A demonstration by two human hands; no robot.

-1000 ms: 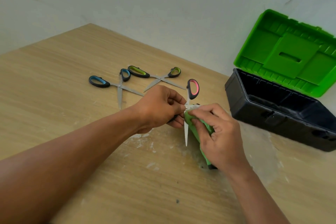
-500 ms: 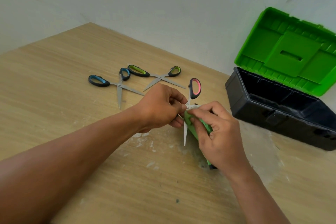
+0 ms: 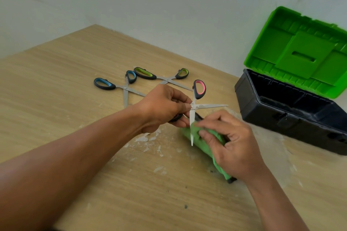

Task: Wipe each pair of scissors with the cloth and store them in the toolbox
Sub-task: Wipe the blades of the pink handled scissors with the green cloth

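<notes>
Wood-grain table (image 3: 56, 62) carries everything. Farthest left lie the blue-handled scissors (image 3: 125, 87), blades spread, and just beside them the green-handled scissors (image 3: 165, 80), also spread. My left hand (image 3: 163, 108) has its fingers curled round the lower handle of the pink-handled scissors (image 3: 195, 106), holding them above the table with the blades wide apart. One blade points down against the green cloth (image 3: 203, 146). My right hand (image 3: 232, 148) grips that cloth, thumb pressing it to the blade. Far right stands the toolbox (image 3: 262, 118), its green lid (image 3: 300, 52) raised.
</notes>
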